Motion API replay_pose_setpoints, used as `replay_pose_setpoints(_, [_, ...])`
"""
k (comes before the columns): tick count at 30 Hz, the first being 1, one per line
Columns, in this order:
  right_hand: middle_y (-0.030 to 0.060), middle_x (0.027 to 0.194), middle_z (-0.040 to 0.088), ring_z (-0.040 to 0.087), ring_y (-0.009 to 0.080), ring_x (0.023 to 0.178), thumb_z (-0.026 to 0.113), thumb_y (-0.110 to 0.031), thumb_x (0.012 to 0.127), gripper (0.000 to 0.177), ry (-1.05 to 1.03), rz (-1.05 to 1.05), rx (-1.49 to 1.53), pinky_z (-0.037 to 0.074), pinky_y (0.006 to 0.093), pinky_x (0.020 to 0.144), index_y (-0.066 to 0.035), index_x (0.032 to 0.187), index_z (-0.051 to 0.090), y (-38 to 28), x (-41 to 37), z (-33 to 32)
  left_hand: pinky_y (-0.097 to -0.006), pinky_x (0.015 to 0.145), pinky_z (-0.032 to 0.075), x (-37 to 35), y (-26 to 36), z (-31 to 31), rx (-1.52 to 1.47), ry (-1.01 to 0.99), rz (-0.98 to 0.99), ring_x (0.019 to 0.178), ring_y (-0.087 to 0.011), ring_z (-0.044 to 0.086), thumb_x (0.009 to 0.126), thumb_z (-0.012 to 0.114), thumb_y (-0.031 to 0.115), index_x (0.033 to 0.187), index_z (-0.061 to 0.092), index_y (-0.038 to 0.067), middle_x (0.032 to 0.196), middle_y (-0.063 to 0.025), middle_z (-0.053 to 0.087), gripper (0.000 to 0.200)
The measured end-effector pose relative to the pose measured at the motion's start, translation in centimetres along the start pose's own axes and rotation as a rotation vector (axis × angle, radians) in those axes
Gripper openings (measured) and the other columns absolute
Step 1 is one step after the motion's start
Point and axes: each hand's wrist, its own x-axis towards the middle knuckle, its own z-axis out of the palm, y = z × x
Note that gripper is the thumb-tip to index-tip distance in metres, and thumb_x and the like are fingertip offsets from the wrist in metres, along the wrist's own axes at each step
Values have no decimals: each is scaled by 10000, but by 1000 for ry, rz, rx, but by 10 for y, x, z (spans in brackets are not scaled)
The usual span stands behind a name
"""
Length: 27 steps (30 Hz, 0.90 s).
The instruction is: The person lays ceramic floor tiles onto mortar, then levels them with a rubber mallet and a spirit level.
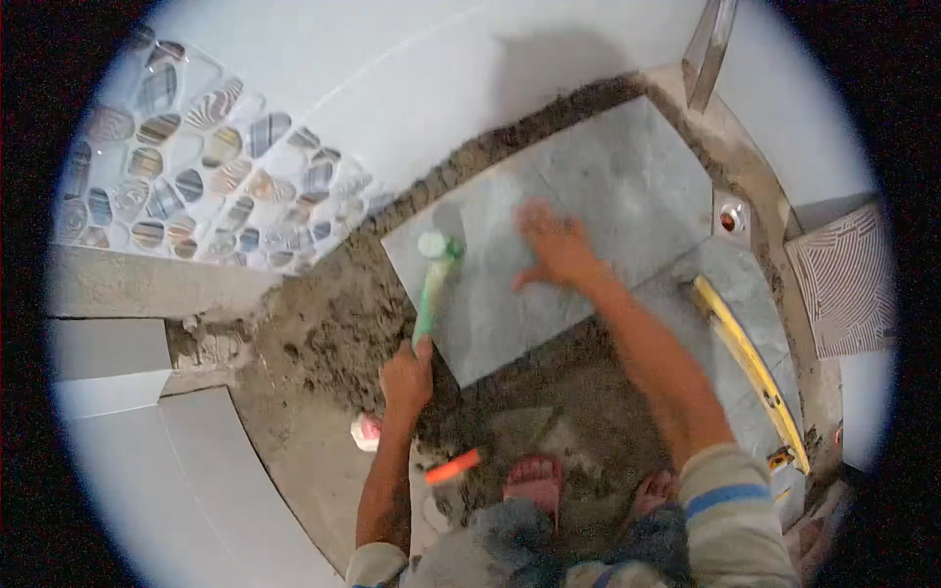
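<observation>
My left hand (405, 377) is wrapped round the green handle of a mallet (429, 294). The mallet's pale head is over the left end of a large grey marbled floor tile (598, 181). My right hand (557, 247) lies with fingers spread over the middle of that tile, slightly blurred. Along its far long edge the tile runs beside the wall, with a strip of mortar between. Rough mortar (338, 314) spreads out to the left of the tile.
A yellow spirit level (753, 367) rests on another grey tile (701, 284) at right. Beside it is a square floor drain (730, 220). An orange bar (453, 466) and a small white-and-red object (367, 431) lie near my feet. A ridged tile (845, 279) leans at far right.
</observation>
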Motion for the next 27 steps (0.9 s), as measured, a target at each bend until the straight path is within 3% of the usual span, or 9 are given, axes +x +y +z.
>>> replay_pose_setpoints(11, [-31,1573,60,43,268,1445,654,-494,782,933,-216,-92,-94,124,708,1049,-289,1499,94,73,-11,-44,-546,695,440,4,-7,12,-8,32,92,777,-484,593,949,342,517,919,602,-38,786,-301,602,613])
replay_pose_setpoints(14, [-43,1571,58,51,262,1444,650,-480,785,923,-231,-117,-130,161,724,1034,-296,1496,91,64,1,-50,-514,631,438,5,-10,-2,111,201,216,670,-440,591,959,390,453,880,593,-34,700,-266,587,534])
replay_pose_setpoints(16, [-49,1570,57,56,259,1443,648,-481,785,919,-277,-77,-137,185,734,1023,-299,1495,93,68,-8,-50,-464,551,422,-12,20,-28,-147,158,83,549,-375,548,957,445,378,864,588,-30,604,-209,554,442])
replay_pose_setpoints(18, [-64,1568,55,70,245,1441,643,-488,780,917,-243,-95,-176,224,747,1001,-305,1492,94,66,-10,-53,-420,501,399,-11,1,-11,-78,214,204,487,-329,493,952,474,336,850,589,-29,549,-169,513,395])
replay_pose_setpoints(20, [-69,1568,57,74,240,1441,639,-500,780,915,-246,-97,-177,229,748,997,-306,1492,98,65,-11,-53,-430,507,403,-18,-8,-4,-540,273,128,496,-346,498,951,477,337,854,600,-29,554,-185,507,398])
replay_pose_setpoints(21, [-74,1567,59,79,235,1440,634,-511,779,913,-239,-87,-185,235,750,993,-307,1491,101,63,-8,-55,-442,514,413,1,-39,26,50,602,430,494,-329,518,951,458,387,853,607,-35,547,-173,508,458])
replay_pose_setpoints(22, [-74,1567,59,79,235,1440,634,-511,779,913,-230,-95,-182,235,750,993,-307,1491,101,59,-7,-56,-442,514,413,5,-39,21,59,611,428,494,-329,518,951,458,387,853,607,-35,547,-173,508,458])
replay_pose_setpoints(25, [-72,1567,62,85,233,1439,622,-528,788,903,-220,-80,-254,237,742,999,-303,1491,102,62,-11,-56,-491,580,435,17,8,-8,-40,89,26,586,-381,578,944,416,459,836,612,-17,589,-198,547,526])
replay_pose_setpoints(27, [-65,1566,73,92,239,1438,620,-529,796,900,-216,-90,-252,242,739,999,-298,1491,96,63,-7,-49,-505,597,433,-3,33,-22,-226,116,12,611,-408,572,950,404,461,828,609,-17,617,-222,558,534])
